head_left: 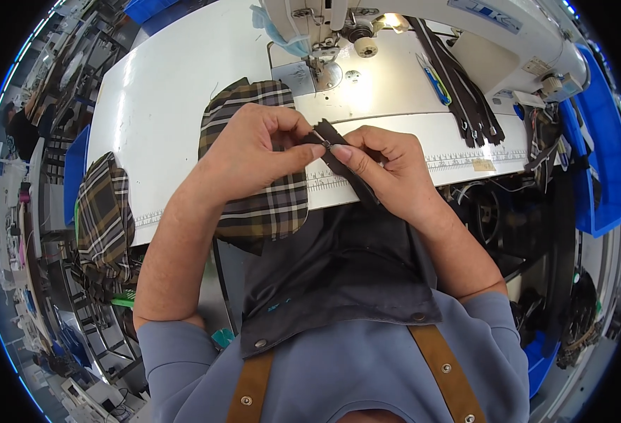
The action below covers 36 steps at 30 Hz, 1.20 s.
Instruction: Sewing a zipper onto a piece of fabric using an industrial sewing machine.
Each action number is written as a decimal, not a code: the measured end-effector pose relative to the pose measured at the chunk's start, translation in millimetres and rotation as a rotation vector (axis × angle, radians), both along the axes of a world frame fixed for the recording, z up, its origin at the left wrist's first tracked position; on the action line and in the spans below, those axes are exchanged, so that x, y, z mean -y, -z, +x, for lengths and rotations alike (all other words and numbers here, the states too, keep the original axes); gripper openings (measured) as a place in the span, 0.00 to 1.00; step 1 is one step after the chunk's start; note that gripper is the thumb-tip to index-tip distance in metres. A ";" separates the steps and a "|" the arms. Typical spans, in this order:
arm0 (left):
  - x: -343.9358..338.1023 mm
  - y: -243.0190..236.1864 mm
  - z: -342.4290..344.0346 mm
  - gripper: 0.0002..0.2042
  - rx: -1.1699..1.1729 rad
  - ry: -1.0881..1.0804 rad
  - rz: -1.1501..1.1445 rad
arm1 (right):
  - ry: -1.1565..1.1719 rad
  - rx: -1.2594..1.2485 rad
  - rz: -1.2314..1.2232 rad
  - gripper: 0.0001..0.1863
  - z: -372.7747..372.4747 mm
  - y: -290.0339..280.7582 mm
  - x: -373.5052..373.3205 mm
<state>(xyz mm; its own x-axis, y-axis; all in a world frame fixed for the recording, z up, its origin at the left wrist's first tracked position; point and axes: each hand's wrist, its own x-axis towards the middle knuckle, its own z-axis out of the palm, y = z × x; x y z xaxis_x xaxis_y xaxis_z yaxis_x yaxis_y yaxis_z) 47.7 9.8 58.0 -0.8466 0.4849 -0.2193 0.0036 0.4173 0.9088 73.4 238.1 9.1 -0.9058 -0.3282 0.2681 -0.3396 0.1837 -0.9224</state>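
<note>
Both hands meet over the front edge of the white sewing table (169,84), pinching a dark zipper (352,175) near its top end. My left hand (264,144) grips it between thumb and forefinger from the left. From the right, my right hand (388,166) presses its thumb close to the other thumb, fingers curled beneath. The zipper's tape hangs down past the table edge toward the dark apron (338,275). Under my left hand and wrist lies a plaid fabric piece (282,204) in brown, black and white, partly covered by the arm.
A sewing machine (324,63) stands beyond my hands, its lamp lit. On its right lie several dark zippers (465,92) and blue-yellow thread snips (433,81). More plaid pieces (106,211) hang over the left edge. A blue bin (599,155) sits at the right.
</note>
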 end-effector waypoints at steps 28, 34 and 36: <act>66.7 -8.9 4.8 0.12 -0.238 -0.216 0.268 | 0.068 0.213 -0.106 0.08 -21.8 11.0 -17.3; 13.3 -39.5 20.5 0.10 -0.300 0.054 -0.044 | 0.011 0.153 -0.060 0.07 -20.8 9.4 -7.9; 4.0 -24.8 20.0 0.08 -0.291 -0.003 -0.051 | -0.022 0.161 -0.067 0.07 -15.1 0.4 -2.2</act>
